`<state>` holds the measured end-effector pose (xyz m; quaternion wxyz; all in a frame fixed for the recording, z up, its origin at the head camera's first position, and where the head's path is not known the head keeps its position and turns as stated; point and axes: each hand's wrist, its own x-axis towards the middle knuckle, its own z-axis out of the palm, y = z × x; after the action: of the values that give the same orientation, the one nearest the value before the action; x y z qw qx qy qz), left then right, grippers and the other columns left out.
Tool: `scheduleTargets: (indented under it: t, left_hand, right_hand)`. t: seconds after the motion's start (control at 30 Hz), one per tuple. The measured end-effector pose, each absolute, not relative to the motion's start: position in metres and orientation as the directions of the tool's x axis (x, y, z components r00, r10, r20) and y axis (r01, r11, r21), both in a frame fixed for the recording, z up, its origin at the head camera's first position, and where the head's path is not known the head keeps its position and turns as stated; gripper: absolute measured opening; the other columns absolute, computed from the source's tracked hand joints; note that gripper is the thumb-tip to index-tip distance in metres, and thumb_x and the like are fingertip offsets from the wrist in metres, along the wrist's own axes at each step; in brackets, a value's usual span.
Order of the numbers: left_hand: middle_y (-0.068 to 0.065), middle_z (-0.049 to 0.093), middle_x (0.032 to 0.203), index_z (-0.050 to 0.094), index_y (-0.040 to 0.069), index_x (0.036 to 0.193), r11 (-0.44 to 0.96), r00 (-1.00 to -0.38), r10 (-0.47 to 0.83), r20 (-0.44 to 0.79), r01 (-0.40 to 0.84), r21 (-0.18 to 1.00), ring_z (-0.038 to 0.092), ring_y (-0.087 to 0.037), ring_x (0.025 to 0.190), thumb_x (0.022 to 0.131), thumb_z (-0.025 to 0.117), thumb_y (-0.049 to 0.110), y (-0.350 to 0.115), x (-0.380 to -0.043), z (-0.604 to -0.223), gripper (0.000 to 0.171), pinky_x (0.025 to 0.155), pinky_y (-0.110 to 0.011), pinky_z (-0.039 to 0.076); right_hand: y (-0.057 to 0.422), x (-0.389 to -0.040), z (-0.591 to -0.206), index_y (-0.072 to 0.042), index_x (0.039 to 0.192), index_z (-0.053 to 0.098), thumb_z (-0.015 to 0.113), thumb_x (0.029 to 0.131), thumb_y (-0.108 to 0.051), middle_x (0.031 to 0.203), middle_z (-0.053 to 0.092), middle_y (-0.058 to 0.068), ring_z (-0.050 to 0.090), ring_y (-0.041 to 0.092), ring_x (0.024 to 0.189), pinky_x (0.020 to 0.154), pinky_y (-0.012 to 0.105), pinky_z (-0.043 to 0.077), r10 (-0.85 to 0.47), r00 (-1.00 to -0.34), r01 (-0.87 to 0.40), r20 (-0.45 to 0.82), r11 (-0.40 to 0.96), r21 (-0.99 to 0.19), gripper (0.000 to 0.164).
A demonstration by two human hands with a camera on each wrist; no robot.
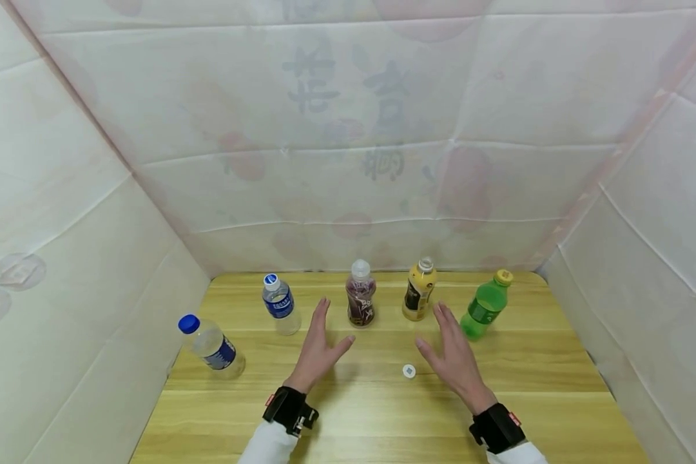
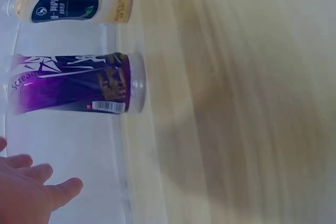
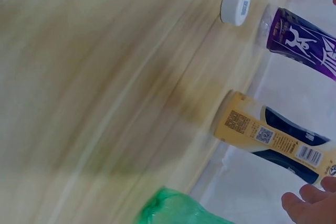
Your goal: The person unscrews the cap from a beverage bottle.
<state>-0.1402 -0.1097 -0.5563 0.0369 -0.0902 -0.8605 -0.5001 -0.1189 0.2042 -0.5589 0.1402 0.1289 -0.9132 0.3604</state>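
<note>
Yellow bottle (image 1: 419, 293) at twelve o'clock from the loose white cap (image 1: 408, 371), upright and bare-necked! Possibly a pair, to judge by that open mouth; marked face up on the table (image 1: 359, 419), likely for a steady rest. Out at three, the right hand (image 1: 457, 364): empty, fingers straight, just beside the yellow bottle, contact hard to tell. Just past nine, the left hand (image 1: 318, 351), empty too, fingers extended, thumb pointing inwards. Set apart, perhaps, for working room between.

Round the dial now! Purple bottle (image 1: 361, 299) at eleven, white-topped clear bottle (image 1: 280, 306) at ten, blue-topped bottle (image 1: 220, 354) at nine, green bottle (image 1: 487, 306) at two. All standing in a loose arc, presumably for reach without crowding.

Underneath, yellowish wood grain in long bands, softly shadowed. Beyond, pale creased sheeting (image 1: 348, 193) at twelve, with faded characters and reddish blotches; more of the same down both sides, booth-like.
</note>
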Motion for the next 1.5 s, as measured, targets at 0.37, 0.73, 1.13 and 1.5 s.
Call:
scheduleTargets:
  t: [0.37,0.73,1.13,1.5]
  left_hand:
    - [-0.018,0.013,0.171,0.013,0.007,0.165,0.361,-0.994,0.031,0.105,0.109,0.926,0.018,-0.040,0.155,0.090,0.081,0.037,-0.088,-0.165,-0.558,0.106,0.122,-0.062,0.021]
    - [-0.025,0.019,0.168,0.014,0.008,0.166,0.260,-1.000,0.002,0.027,0.027,0.965,0.022,-0.043,0.153,0.087,0.083,0.042,-0.071,-0.184,-0.568,0.110,0.119,-0.064,0.026]
    - [-0.023,0.019,0.169,0.015,0.008,0.165,0.276,-1.000,0.022,-0.007,-0.001,0.961,0.022,-0.040,0.154,0.088,0.083,0.039,-0.066,-0.207,-0.569,0.108,0.121,-0.059,0.027]
    - [-0.024,0.030,0.164,0.015,0.004,0.164,0.254,-0.994,0.090,0.059,0.080,0.964,0.027,-0.038,0.153,0.091,0.082,0.024,-0.062,-0.219,-0.571,0.101,0.122,-0.055,0.026]
  right_hand:
    - [0.203,-0.114,-0.567,0.005,0.156,0.036,0.070,0.096,-0.036,0.167,0.023,0.024,0.033,0.051,0.145,0.111,0.070,0.034,-0.146,-0.911,-0.367,0.385,0.709,-0.602,0.080]
    - [0.205,-0.113,-0.567,0.005,0.153,0.041,0.071,0.095,-0.034,0.167,0.024,0.023,0.036,0.051,0.143,0.108,0.070,0.037,-0.138,-0.915,-0.357,0.378,0.712,-0.605,0.076]
    - [0.200,-0.115,-0.566,0.004,0.152,0.042,0.070,0.096,-0.034,0.167,0.024,0.023,0.035,0.050,0.144,0.109,0.069,0.037,-0.131,-0.919,-0.349,0.371,0.706,-0.616,0.073]
    - [0.201,-0.114,-0.564,0.002,0.153,0.042,0.070,0.096,-0.035,0.167,0.024,0.023,0.035,0.049,0.145,0.109,0.069,0.036,-0.132,-0.925,-0.340,0.357,0.710,-0.617,0.074]
